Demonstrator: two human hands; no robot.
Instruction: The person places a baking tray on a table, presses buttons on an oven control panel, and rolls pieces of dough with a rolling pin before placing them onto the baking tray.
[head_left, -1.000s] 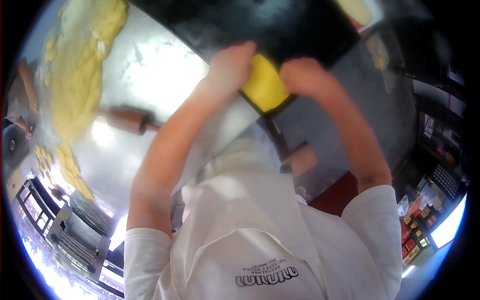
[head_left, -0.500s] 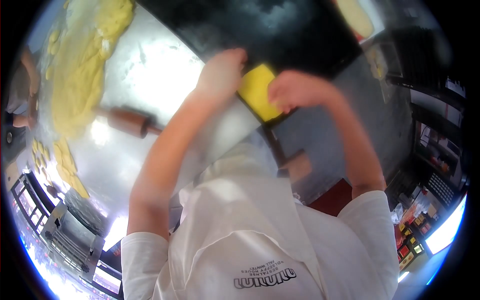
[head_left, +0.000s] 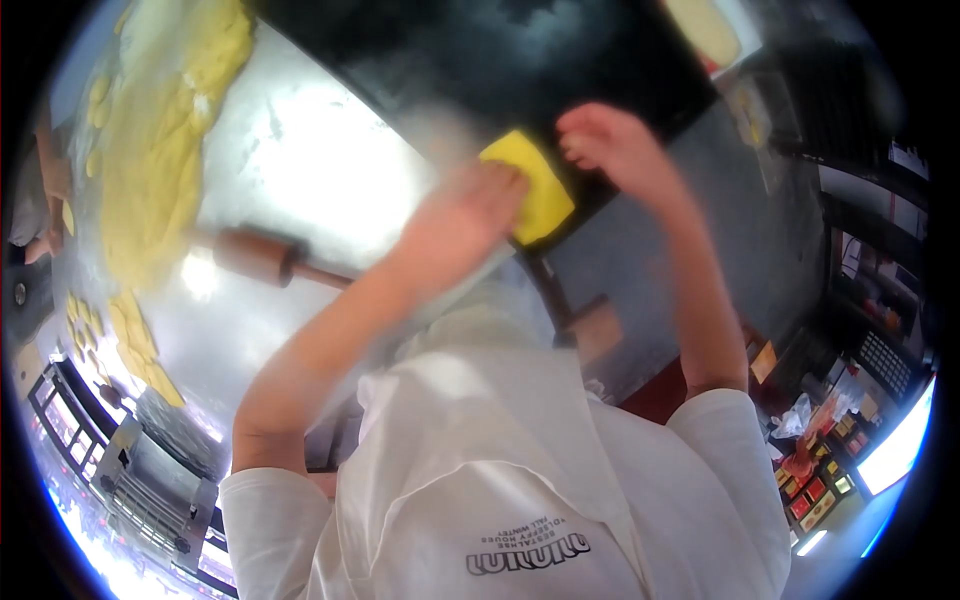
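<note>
A yellow sheet (head_left: 547, 200) lies at the near corner of the black tray (head_left: 450, 60).
Left hand (head_left: 462, 220): fingers close together on the sheet, too blurry to tell if they pinch. Right hand (head_left: 610, 142): fingers curled in, over the tray's right edge, with a gap to the sheet.
</note>
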